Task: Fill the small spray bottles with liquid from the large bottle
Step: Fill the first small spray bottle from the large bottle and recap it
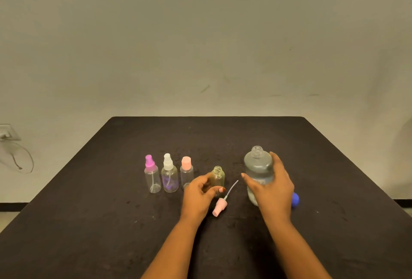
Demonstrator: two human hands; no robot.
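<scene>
My right hand (273,186) grips the large clear bottle (257,167), which stands upright and uncapped on the black table (289,145). My left hand (199,194) curls round the small yellowish spray bottle (218,175), open at the neck. Its pink spray head (220,206) with a thin tube lies on the table in front of it. To the left stand three small clear bottles in a row: one with a magenta sprayer (152,176), one with a white sprayer (169,175), one with a pink cap (186,173).
A blue cap (295,198) lies on the table behind my right hand, mostly hidden. The table's far edge meets a plain wall. A wall socket with a cable (9,136) sits at the far left.
</scene>
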